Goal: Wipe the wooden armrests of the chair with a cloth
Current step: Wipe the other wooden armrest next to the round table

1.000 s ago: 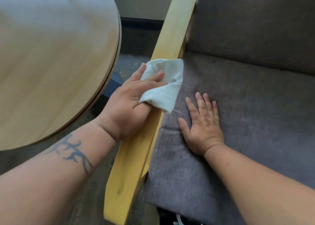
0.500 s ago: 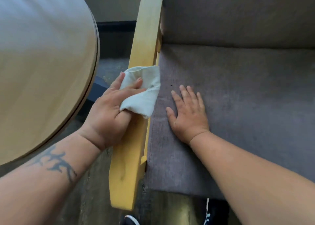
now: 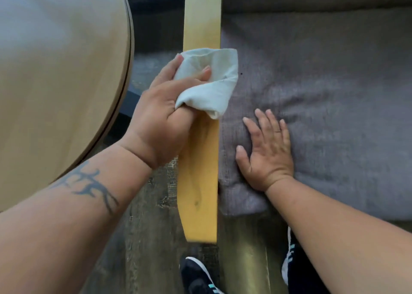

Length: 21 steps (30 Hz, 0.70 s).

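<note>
A yellow wooden armrest (image 3: 198, 182) runs from the bottom centre up to the top edge of the head view. My left hand (image 3: 160, 119) presses a folded white cloth (image 3: 214, 86) onto the armrest about midway along it, fingers over the cloth and thumb tucked under it. The cloth overhangs the armrest's right side onto the grey seat cushion (image 3: 334, 97). My right hand (image 3: 267, 151) lies flat on the cushion, fingers spread, just right of the armrest and holding nothing. The chair's other armrest is out of view.
A round light-wood table (image 3: 55, 82) fills the upper left, its edge close to my left wrist. Dark wood flooring (image 3: 142, 238) shows between table and chair. My black sneakers (image 3: 196, 276) stand at the bottom, by the chair's front rail.
The view has shifted, so the armrest now runs nearly straight up. My left hand with the cloth stays near the armrest's middle; my right hand stays flat on the cushion.
</note>
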{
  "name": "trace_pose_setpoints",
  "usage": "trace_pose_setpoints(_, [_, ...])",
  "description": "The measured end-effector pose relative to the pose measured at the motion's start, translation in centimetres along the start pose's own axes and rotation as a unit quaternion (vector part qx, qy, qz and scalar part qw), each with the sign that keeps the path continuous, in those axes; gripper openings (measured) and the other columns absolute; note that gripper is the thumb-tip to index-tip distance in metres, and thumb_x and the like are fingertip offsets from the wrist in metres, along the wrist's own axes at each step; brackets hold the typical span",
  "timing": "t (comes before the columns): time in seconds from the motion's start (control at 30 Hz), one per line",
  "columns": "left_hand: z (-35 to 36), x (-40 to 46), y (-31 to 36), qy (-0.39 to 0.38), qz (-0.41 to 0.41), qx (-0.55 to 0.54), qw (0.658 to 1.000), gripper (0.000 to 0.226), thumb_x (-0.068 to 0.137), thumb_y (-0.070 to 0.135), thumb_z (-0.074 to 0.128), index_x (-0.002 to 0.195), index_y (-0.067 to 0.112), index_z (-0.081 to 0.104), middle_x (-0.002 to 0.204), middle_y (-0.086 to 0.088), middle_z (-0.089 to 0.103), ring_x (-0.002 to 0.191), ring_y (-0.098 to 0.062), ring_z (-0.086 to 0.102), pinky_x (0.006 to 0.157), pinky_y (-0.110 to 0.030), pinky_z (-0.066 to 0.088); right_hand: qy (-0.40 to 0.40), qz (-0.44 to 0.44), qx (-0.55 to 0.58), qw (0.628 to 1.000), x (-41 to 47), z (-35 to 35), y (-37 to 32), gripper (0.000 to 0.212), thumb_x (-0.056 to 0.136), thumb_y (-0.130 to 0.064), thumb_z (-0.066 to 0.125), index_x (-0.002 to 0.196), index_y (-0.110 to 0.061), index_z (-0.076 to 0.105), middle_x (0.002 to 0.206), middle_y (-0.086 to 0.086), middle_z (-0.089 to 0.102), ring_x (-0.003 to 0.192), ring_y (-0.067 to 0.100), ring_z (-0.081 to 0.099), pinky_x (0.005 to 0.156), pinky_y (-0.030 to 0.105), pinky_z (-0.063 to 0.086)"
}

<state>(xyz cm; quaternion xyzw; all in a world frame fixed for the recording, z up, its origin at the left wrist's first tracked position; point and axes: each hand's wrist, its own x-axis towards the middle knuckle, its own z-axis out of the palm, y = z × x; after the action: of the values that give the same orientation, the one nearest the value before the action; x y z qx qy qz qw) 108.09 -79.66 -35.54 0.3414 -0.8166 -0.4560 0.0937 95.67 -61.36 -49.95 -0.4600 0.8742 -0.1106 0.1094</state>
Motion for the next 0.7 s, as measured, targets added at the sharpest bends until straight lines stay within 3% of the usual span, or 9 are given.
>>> trace_pose_setpoints(0.17, [0.0,-3.3,-0.7,-0.02,0.019,-0.003,1.0,0.046,0.085,0.017,0.051,0.125,0.033,0.067,0.126,0.052,0.039,0.15,0.0,0.017,0.117,-0.027,0.026,-0.005,0.003,-0.008,1.0,0.0,-0.1,-0.3,0.072,0.084,-0.052,0.038,0.149,-0.02,0.036,0.162,0.01,0.029,0.152,0.03,0.019,0.123,0.053,0.009])
trace_pose_setpoints(0.33, [-0.3,-5.5,-0.4,-0.03,-0.01,-0.031,0.999,0.045,0.085,0.022,0.049,0.122,0.038,0.069,0.139,0.023,0.056,0.147,0.0,0.026,0.114,-0.026,0.03,-0.003,0.004,-0.008,1.0,0.0,-0.1,-0.4,0.072,0.085,-0.052,0.037,0.15,-0.02,0.035,0.162,0.009,0.029,0.152,0.03,0.019,0.123,0.053,0.009])
trace_pose_setpoints(0.37, [-0.9,-5.5,-0.1,-0.04,-0.016,-0.049,0.998,0.041,0.085,0.025,0.049,0.117,0.038,0.072,0.132,0.017,0.064,0.141,0.0,0.038,0.111,-0.028,0.036,-0.004,0.005,-0.007,1.0,-0.1,-0.2,-0.4,0.072,0.085,-0.052,0.037,0.15,-0.021,0.035,0.162,0.009,0.028,0.152,0.03,0.019,0.123,0.053,0.009])
trace_pose_setpoints(0.43, [-2.4,-4.2,1.2,-0.038,-0.041,-0.097,0.994,0.028,0.089,0.026,0.051,0.106,0.026,0.073,0.103,0.007,0.074,0.11,-0.01,0.065,0.09,-0.038,0.052,-0.007,0.007,-0.005,1.0,-0.1,-0.2,-0.4,0.072,0.085,-0.052,0.037,0.15,-0.021,0.034,0.162,0.009,0.028,0.152,0.029,0.018,0.123,0.052,0.008])
trace_pose_setpoints(0.47, [-3.2,-3.1,1.6,-0.025,-0.053,-0.111,0.992,0.022,0.093,0.023,0.052,0.102,0.021,0.071,0.094,0.001,0.073,0.096,-0.016,0.069,0.082,-0.044,0.056,-0.008,0.007,-0.004,1.0,0.0,-0.2,-0.4,0.072,0.085,-0.052,0.037,0.15,-0.022,0.034,0.162,0.008,0.028,0.152,0.029,0.018,0.123,0.052,0.008])
trace_pose_setpoints(0.53, [-4.3,-0.7,2.2,0.017,-0.048,-0.084,0.995,0.019,0.1,0.019,0.052,0.095,0.029,0.067,0.087,0.005,0.071,0.086,-0.009,0.07,0.078,-0.035,0.058,-0.006,0.005,-0.001,1.0,-0.1,-0.2,-0.3,0.071,0.086,-0.052,0.037,0.15,-0.022,0.034,0.162,0.008,0.028,0.152,0.028,0.018,0.123,0.051,0.007])
trace_pose_setpoints(0.6, [-4.9,1.8,2.7,0.046,-0.014,-0.015,0.999,0.023,0.1,0.02,0.051,0.094,0.04,0.063,0.09,0.013,0.068,0.091,-0.004,0.068,0.081,-0.029,0.058,-0.006,0.005,0.001,1.0,-0.1,-0.2,-0.2,0.071,0.086,-0.052,0.037,0.15,-0.022,0.033,0.163,0.008,0.027,0.152,0.027,0.016,0.123,0.05,0.006])
trace_pose_setpoints(0.7, [-4.5,4.0,3.1,-0.001,0.012,0.05,0.999,0.027,0.097,0.018,0.054,0.11,0.039,0.062,0.1,0.016,0.066,0.096,0.001,0.063,0.084,-0.021,0.054,-0.007,0.004,-0.001,1.0,-0.1,-0.1,-0.2,0.071,0.087,-0.052,0.036,0.151,-0.023,0.032,0.163,0.007,0.026,0.153,0.026,0.014,0.124,0.05,0.005])
